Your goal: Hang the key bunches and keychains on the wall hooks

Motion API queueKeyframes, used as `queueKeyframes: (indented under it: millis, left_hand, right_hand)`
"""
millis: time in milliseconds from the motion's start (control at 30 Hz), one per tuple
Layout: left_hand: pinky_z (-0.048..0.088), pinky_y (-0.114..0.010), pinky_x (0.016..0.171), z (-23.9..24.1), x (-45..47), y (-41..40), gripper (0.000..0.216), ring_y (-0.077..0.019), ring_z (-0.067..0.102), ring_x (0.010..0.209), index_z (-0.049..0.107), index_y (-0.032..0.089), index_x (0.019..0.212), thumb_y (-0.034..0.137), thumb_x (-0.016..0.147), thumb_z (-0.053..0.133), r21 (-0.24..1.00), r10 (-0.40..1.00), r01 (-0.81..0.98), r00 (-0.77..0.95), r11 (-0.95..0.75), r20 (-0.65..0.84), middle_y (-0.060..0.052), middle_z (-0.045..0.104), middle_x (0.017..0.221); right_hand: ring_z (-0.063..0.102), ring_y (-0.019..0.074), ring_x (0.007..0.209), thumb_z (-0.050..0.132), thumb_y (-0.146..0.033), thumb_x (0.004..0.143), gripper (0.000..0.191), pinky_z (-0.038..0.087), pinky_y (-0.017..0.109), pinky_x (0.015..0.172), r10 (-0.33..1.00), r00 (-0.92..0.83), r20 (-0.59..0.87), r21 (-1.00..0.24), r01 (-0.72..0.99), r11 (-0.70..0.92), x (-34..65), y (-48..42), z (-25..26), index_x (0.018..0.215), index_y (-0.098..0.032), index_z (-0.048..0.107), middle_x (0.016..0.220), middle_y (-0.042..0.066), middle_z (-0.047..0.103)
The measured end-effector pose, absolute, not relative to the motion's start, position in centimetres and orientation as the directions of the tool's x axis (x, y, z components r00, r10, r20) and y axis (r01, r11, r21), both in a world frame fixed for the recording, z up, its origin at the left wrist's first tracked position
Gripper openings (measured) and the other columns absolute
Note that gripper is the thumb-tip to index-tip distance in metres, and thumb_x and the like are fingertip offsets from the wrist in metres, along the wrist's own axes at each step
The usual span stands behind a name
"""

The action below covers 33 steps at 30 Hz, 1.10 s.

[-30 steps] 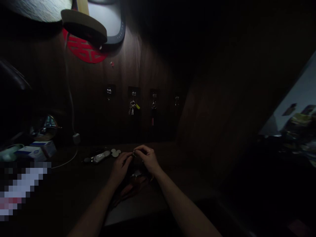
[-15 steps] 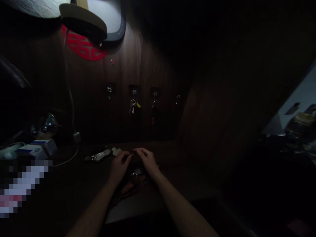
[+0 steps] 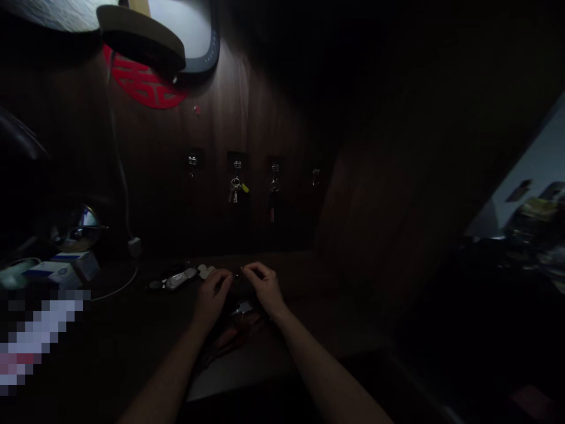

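Observation:
Above a dark wooden surface, my left hand (image 3: 214,293) and my right hand (image 3: 265,287) face each other with fingertips close together. Thumb and forefinger are pinched on both hands. Something small and shiny glints between the fingertips, too dark and tiny to name. Below the hands lie a small silvery thing (image 3: 242,307) and a dim reddish-brown thing (image 3: 228,337), both hard to make out. Just left of my left hand rests a silver-grey oblong object (image 3: 180,278), with a pale rounded piece (image 3: 205,271) beside it.
Keys (image 3: 235,187) with a yellow tag hang from a wall hook; another hook holds a key ring (image 3: 274,186). At the left stand small white-blue boxes (image 3: 57,272) and a white cable (image 3: 124,194). A red paper cutout (image 3: 145,85) is on the wall.
My hands' fingertips have drawn slightly apart, the right hand lifting a little. The whole view has shifted slightly, with the wall items now further left.

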<state>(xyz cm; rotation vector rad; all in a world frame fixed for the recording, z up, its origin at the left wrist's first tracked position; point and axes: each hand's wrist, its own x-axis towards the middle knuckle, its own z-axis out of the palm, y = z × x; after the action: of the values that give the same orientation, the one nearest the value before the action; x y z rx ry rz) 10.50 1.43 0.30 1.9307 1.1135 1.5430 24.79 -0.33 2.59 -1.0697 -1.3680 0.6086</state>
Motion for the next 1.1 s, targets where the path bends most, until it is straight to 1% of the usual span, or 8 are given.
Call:
queueKeyframes:
  millis: [167,300,467,600,700,767,933,1100]
  left_hand:
    - [0.046,-0.028,0.074,0.4,10.4,1.4,0.024,-0.0168,0.058,0.078,0.059,0.021,0.075,0.039,0.081,0.044,0.79,0.839,0.315,0.034,-0.525,0.544,-0.001,0.061,0.079]
    - [0.045,-0.027,0.073,0.2,10.6,1.4,0.024,-0.0167,0.058,0.076,0.058,0.021,0.075,0.039,0.082,0.043,0.795,0.856,0.324,0.114,-0.512,0.505,-0.001,0.061,0.077]
    - [0.045,-0.028,0.076,0.0,10.7,1.4,0.022,-0.0169,0.058,0.079,0.057,0.021,0.074,0.036,0.082,0.043,0.736,0.808,0.333,0.228,-0.589,0.544,-0.002,0.061,0.08]
    - [0.046,-0.03,0.08,-0.1,10.7,1.5,0.02,-0.018,0.058,0.085,0.059,0.021,0.08,0.035,0.082,0.044,0.719,0.793,0.336,0.213,-0.609,0.571,-0.003,0.062,0.087]
    - [0.044,-0.034,0.087,0.0,10.6,1.6,0.023,-0.0197,0.056,0.097,0.059,0.022,0.095,0.035,0.082,0.045,0.722,0.79,0.339,0.131,-0.603,0.599,-0.005,0.061,0.1]
    - [0.043,-0.036,0.089,-0.1,10.5,1.7,0.027,-0.0203,0.056,0.1,0.058,0.023,0.102,0.035,0.082,0.045,0.734,0.799,0.348,0.084,-0.583,0.595,-0.005,0.061,0.105]
    - [0.045,-0.036,0.086,-0.4,10.5,2.0,0.027,-0.0206,0.058,0.097,0.059,0.022,0.098,0.038,0.08,0.046,0.777,0.846,0.36,0.077,-0.517,0.528,-0.005,0.063,0.1]
    - [0.046,-0.036,0.084,-0.4,10.5,2.1,0.027,-0.0212,0.059,0.095,0.06,0.023,0.095,0.039,0.078,0.047,0.808,0.877,0.358,0.076,-0.468,0.474,-0.004,0.064,0.099]
  right_hand:
    - [0.058,0.0149,0.073,0.06,-0.034,0.075,0.015,0.043,0.025,0.071,0.881,0.115,0.46,-0.881,0.18,0.436,25.1,-0.4,3.0,0.07,-0.02,0.065,0.07,-0.002,0.063]
    - [0.058,0.0152,0.074,0.061,-0.034,0.073,0.014,0.043,0.025,0.073,0.888,0.1,0.45,-0.889,0.15,0.433,25.2,-0.4,3.4,0.07,-0.021,0.066,0.07,-0.002,0.064]
    - [0.057,0.0146,0.071,0.063,-0.033,0.071,0.013,0.043,0.025,0.07,0.881,0.111,0.459,-0.888,0.092,0.451,24.9,0.0,3.4,0.067,-0.021,0.066,0.068,-0.002,0.063]
    - [0.056,0.0136,0.068,0.064,-0.033,0.07,0.013,0.043,0.024,0.068,0.877,0.137,0.46,-0.887,0.042,0.459,24.6,0.3,3.4,0.067,-0.02,0.066,0.066,-0.003,0.062]
    - [0.056,0.0132,0.066,0.065,-0.035,0.069,0.016,0.042,0.024,0.066,0.879,0.184,0.439,-0.894,-0.006,0.447,24.9,0.8,3.7,0.067,-0.02,0.066,0.066,-0.003,0.062]
    - [0.054,0.0128,0.063,0.066,-0.037,0.067,0.018,0.042,0.024,0.062,0.876,0.243,0.417,-0.899,-0.036,0.437,25.5,1.5,4.2,0.067,-0.019,0.066,0.063,-0.004,0.061]
    - [0.048,0.0093,0.054,0.068,-0.038,0.063,0.02,0.036,0.021,0.051,0.834,0.398,0.382,-0.893,-0.074,0.444,27.9,3.5,6.7,0.066,-0.019,0.064,0.057,-0.005,0.055]
    - [0.048,0.0078,0.053,0.065,-0.036,0.063,0.02,0.035,0.019,0.048,0.81,0.444,0.383,-0.894,-0.043,0.447,30.2,5.1,9.8,0.071,-0.018,0.065,0.061,-0.003,0.058]
